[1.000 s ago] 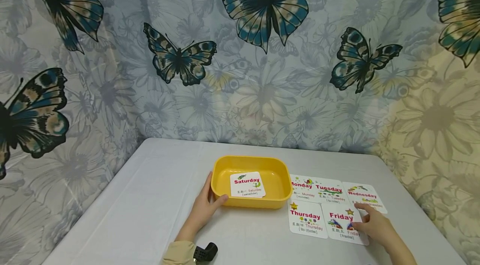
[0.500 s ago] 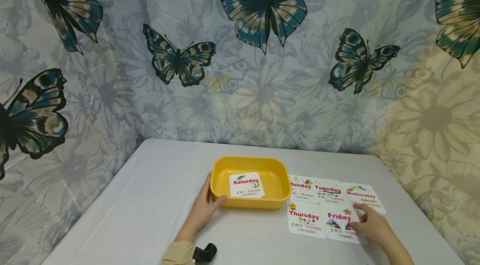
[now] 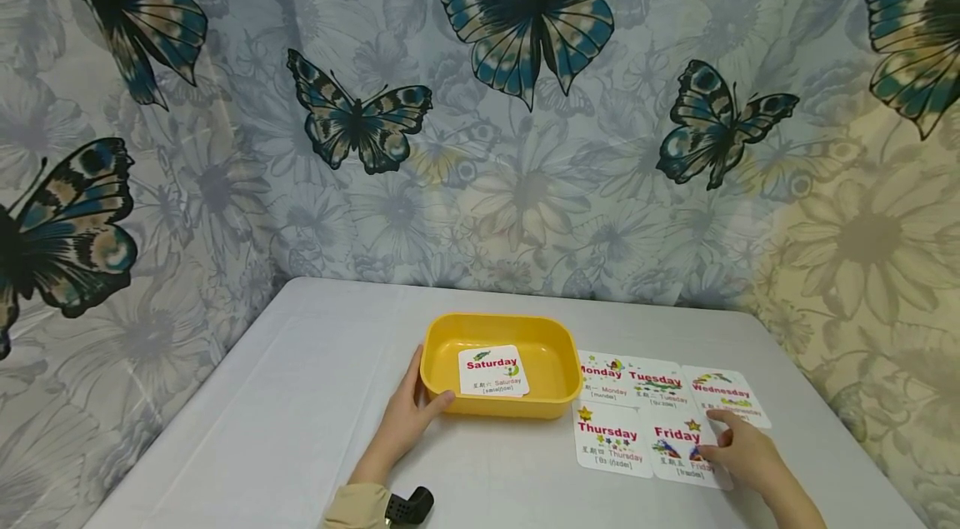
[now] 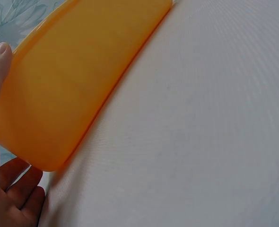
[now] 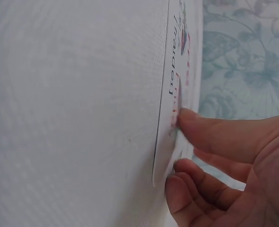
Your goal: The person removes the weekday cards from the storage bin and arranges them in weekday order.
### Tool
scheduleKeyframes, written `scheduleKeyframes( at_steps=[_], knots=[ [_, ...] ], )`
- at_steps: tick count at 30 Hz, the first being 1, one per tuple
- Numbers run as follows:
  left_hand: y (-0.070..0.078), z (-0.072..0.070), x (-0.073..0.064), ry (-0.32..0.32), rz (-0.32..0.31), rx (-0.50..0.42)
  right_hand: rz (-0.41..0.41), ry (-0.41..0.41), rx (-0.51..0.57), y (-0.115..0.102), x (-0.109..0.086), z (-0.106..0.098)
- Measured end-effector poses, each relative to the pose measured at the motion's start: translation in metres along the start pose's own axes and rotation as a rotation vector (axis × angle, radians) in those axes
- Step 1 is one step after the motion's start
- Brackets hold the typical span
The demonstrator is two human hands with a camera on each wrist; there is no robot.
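Observation:
My left hand (image 3: 405, 412) holds the left end of a yellow plastic tray (image 3: 502, 406), its thumb on the front wall and fingers along the left side. A white Saturday card (image 3: 493, 371) lies face up inside. To the right, my right hand (image 3: 750, 447) is at the right edge of the Friday card (image 3: 678, 454). In the right wrist view the thumb (image 5: 189, 118) rests on this card's printed face, and the other fingertips are bent at its edge. The index fingertip is close to the Wednesday card (image 3: 727, 387), covering part of its lower edge.
Monday (image 3: 603, 383), Tuesday (image 3: 656, 379) and Thursday (image 3: 613, 439) cards lie edge to edge with the others, right of the tray. All rest on a white-covered table (image 3: 247, 421). A butterfly-print cloth (image 3: 525, 179) hangs around the table's back and sides.
Both hands stay nearly in place on the tray and the Friday card. The head view shifts slightly, and the cards and tray keep their arrangement.

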State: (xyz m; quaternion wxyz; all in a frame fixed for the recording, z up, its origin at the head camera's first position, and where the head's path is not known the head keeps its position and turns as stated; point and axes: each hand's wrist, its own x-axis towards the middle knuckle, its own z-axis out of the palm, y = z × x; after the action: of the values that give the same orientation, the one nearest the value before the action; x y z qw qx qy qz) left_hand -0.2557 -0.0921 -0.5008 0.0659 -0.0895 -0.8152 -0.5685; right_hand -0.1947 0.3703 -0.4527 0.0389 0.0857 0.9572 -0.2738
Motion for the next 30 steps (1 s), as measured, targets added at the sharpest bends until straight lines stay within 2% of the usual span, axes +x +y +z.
scheduleKeyframes(
  at_steps=[10, 13, 17, 20, 24, 30],
  knots=[
    [0.002, -0.001, -0.002, 0.001, -0.006, 0.001, -0.022, 0.005, -0.028, 0.000, -0.003, -0.001],
    [0.002, -0.001, -0.002, -0.001, -0.005, 0.001, -0.068, 0.058, -0.035, -0.001, -0.003, -0.004],
    [0.002, 0.000, -0.001, -0.002, -0.006, 0.000, -0.143, 0.179, -0.023, -0.008, -0.002, -0.008],
    [0.002, -0.001, -0.001, 0.001, -0.007, 0.003, -0.208, 0.226, 0.003, -0.016, -0.001, -0.009],
    [0.002, -0.001, -0.001, 0.004, -0.007, 0.008, -0.296, 0.220, 0.048, -0.032, 0.003, -0.009],
    [0.001, 0.000, 0.000, -0.001, -0.009, -0.003, -0.372, 0.204, 0.117, -0.059, 0.008, -0.008]
  ],
)
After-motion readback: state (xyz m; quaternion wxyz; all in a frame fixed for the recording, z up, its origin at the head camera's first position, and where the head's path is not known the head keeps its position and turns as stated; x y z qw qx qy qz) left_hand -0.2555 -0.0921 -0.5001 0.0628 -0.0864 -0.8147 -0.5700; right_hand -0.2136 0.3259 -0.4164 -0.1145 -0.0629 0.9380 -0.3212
